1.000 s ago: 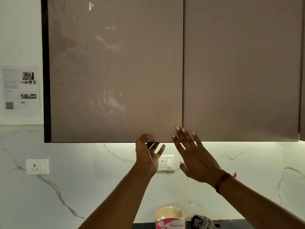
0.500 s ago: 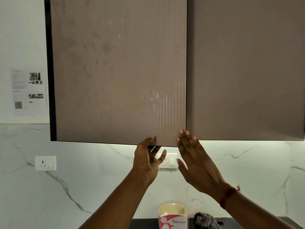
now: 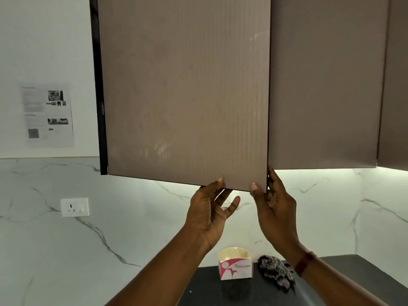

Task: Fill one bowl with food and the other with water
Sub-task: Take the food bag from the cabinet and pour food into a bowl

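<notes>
No bowl, food or water shows in this view. A brown ribbed wall-cabinet door (image 3: 185,91) stands partly swung out toward me, hinged at its left side. My left hand (image 3: 209,213) pinches its bottom edge from below, thumb on the front face. At the door's lower right corner, my right hand (image 3: 273,208) grips with the thumb in front and the fingers behind the free edge. The cabinet's inside is hidden behind the door.
A second cabinet door (image 3: 324,85) to the right stays closed. On the dark counter (image 3: 344,268) stand a pink-and-white Origami tissue box (image 3: 235,267) and a crumpled checked cloth (image 3: 276,271). A wall socket (image 3: 75,206) and a taped paper sheet (image 3: 47,115) are at the left.
The left door has swung outward from shut. My right hand went from flat against the doors to gripping the door's free corner; the left hand stayed on the bottom edge.
</notes>
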